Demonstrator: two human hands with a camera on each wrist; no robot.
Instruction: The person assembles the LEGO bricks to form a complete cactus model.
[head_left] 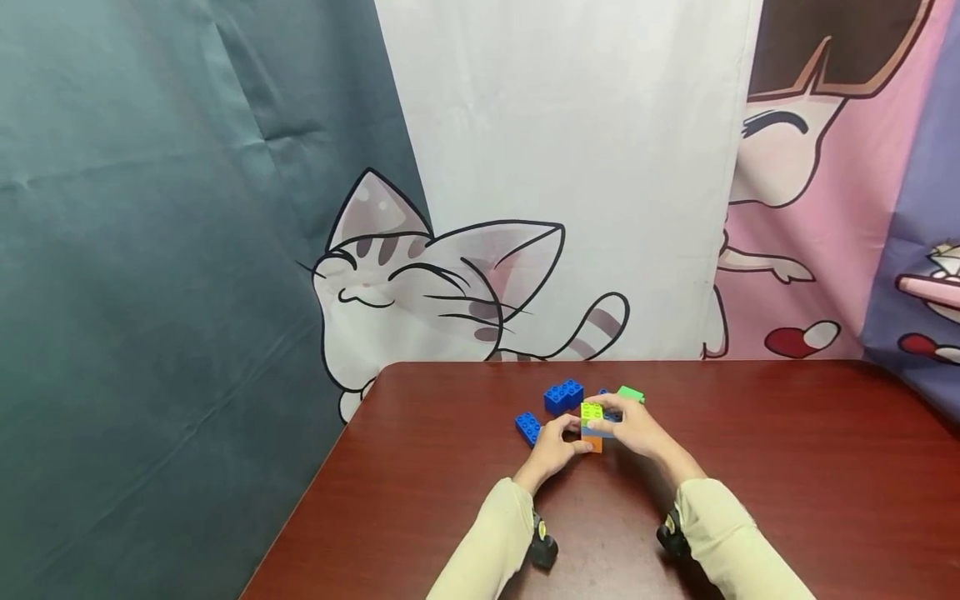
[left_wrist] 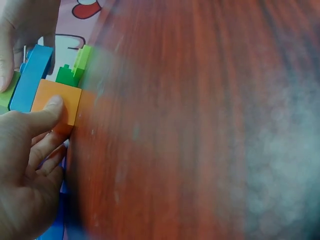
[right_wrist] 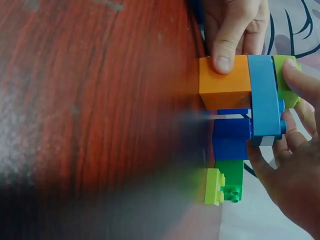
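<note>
A small stack of toy building bricks stands between the two hands: an orange brick (right_wrist: 224, 77) at the bottom, a light blue brick (right_wrist: 265, 95) across it, and a lime brick (head_left: 592, 412) on top. The light blue brick juts out to the right past the orange one. My left hand (head_left: 552, 447) pinches the orange brick, its thumb pressed on the near face. From the other side my right hand (head_left: 632, 427) grips the upper part of the stack, thumb at the lime brick and fingers behind; part of their hold is hidden.
Left of the stack lies a blue brick (head_left: 528, 427), with more blue bricks (head_left: 562, 397) farther back. Green bricks (head_left: 631, 394) sit behind the right hand, a lime piece (right_wrist: 213, 186) among them. A printed cloth (head_left: 585, 167) hangs past the far edge of the brown table (head_left: 787, 467).
</note>
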